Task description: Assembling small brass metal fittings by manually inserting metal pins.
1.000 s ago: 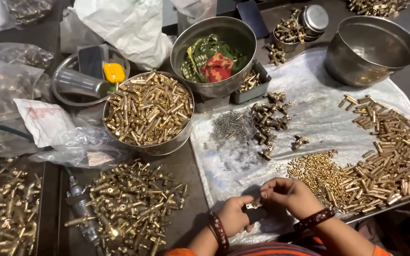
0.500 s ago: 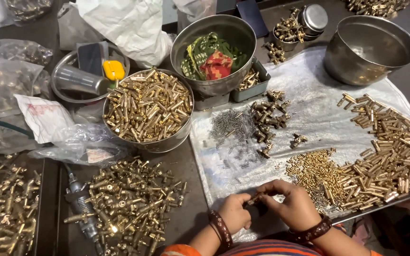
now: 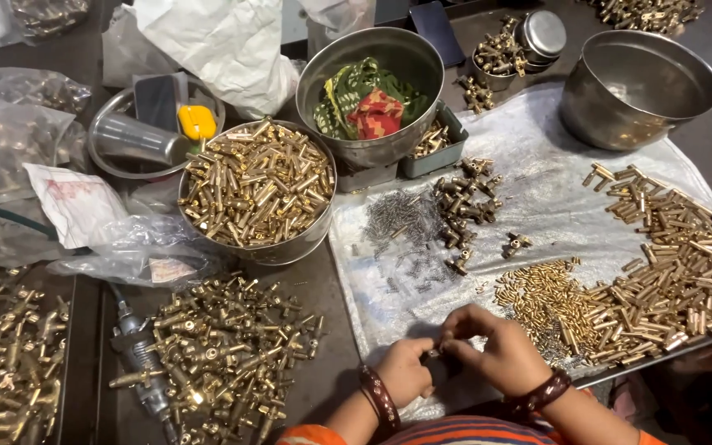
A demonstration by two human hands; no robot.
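1. Head view, lower centre of the frame: the left hand (image 3: 403, 371) and right hand (image 3: 500, 353) meet, fingers pinched narrowly on a small brass part (image 3: 433, 354) over the plastic sheet (image 3: 554, 198).
2. It looks light, stiff, smooth and likely slippery; best taken by fingertips at its ends.
3. Its pointing and long axis cannot be told; fingers hide it.

Premises: a small-parts assembly workshop. Evidence: a dark bench (image 3: 335, 284) crowded with loose brass fittings (image 3: 224, 350), a steel bowl (image 3: 257, 194) heaped with brass tubes, further brass pieces (image 3: 661, 264) on a plastic sheet (image 3: 554, 194), a scatter of small steel springs (image 3: 397, 218), and bagged stock (image 3: 10, 140) at the left edge.
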